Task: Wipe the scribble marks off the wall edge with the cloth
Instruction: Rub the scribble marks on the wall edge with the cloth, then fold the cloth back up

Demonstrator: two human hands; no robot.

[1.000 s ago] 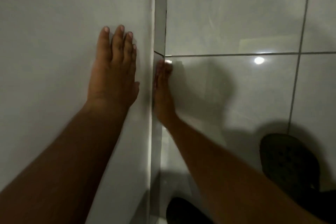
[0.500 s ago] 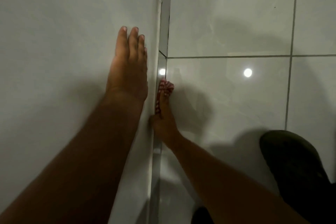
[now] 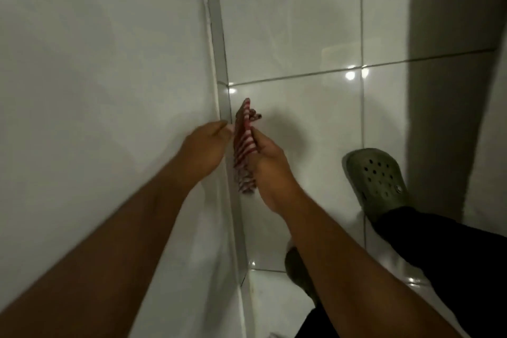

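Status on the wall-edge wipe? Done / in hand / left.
Done: unclear. No scribble marks stand out on the grey wall edge, but the picture is dim and blurred.
In hand: the right hand grips the red-and-white striped cloth, held off the edge; the left hand is beside it, fingertips near the cloth.
Left: pressing the cloth onto the edge for any further wiping.

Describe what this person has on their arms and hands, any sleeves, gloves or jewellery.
Nothing is visible on them. The left hand and right hand are ungloved, and both forearms are bare down to the frame edge: no sleeves, watch, bracelets or rings show in this dim, slightly blurred view.
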